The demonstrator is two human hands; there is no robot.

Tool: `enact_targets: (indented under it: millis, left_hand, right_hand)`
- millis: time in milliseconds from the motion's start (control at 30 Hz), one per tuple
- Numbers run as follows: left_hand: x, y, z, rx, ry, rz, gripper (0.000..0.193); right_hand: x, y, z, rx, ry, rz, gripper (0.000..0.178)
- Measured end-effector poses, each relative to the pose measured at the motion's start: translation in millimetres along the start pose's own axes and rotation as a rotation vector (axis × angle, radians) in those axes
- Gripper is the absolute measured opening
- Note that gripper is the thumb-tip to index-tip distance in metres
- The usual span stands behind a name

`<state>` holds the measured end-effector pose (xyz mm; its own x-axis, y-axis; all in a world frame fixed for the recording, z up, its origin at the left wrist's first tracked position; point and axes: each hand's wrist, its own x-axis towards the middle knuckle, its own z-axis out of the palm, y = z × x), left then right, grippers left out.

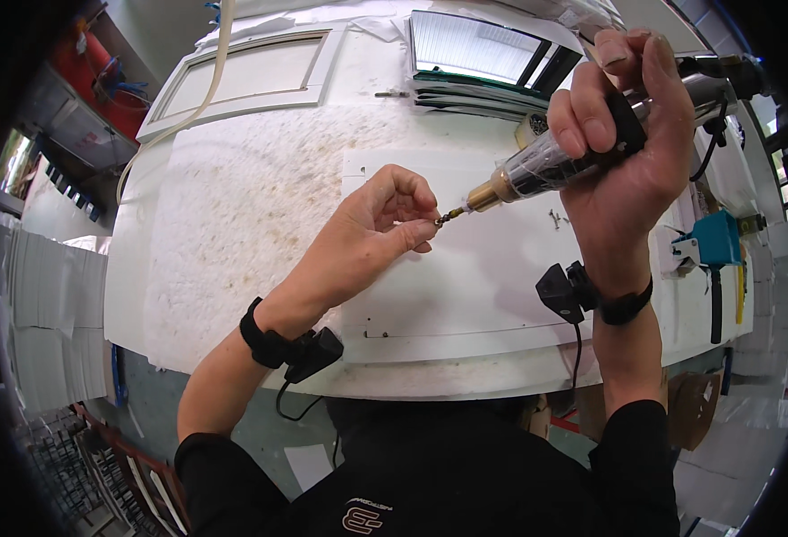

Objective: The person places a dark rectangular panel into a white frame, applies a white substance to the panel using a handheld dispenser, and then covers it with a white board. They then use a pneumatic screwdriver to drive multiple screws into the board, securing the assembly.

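Note:
My right hand [631,152] is wrapped around a silver and black power screwdriver [537,170] with a brass-coloured nose. It tilts down to the left, and its bit [455,214] reaches my left fingertips. Between thumb and forefinger, my left hand [367,224] pinches a small dark screw [440,220] at the bit's end; the fingers partly hide it. Both hands are above a flat white panel [474,300] on the worktable. Several small loose screws [557,219] lie on the panel below the screwdriver. More small dark pieces [376,334] sit near its front edge.
A white framed door [321,67] lies at the back left, crossed by a pale hose [204,100]. Glass panes [474,97] are stacked at the back, with a tape roll [530,131] beside them. A teal tool [719,238] lies at the right. White stacks [54,313] stand left of the table.

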<state>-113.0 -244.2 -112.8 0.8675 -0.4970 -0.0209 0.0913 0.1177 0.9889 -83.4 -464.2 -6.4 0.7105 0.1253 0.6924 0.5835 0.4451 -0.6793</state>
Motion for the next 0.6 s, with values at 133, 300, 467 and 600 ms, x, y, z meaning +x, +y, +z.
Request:
enact_targets:
  millis: [133, 300, 467, 600]
  left_hand:
    - [5, 4, -23, 0.212, 0.107, 0.098, 0.018]
    - [17, 2, -56, 0.484, 0.241, 0.134, 0.013]
    - [30, -9, -69, 0.523, 0.223, 0.12, 0.015]
    - [31, -13, -67, 0.452, 0.211, 0.043, 0.018]
  right_hand:
    - [25, 9, 44, -0.079, 0.116, 0.118, 0.027]
    - [45, 56, 67, -0.107, 0.002, 0.07, 0.02]
    - [49, 87, 63, -0.136, -0.067, 0.126, 0.015]
    - [46, 104, 57, -0.156, -0.062, 0.121, 0.014]
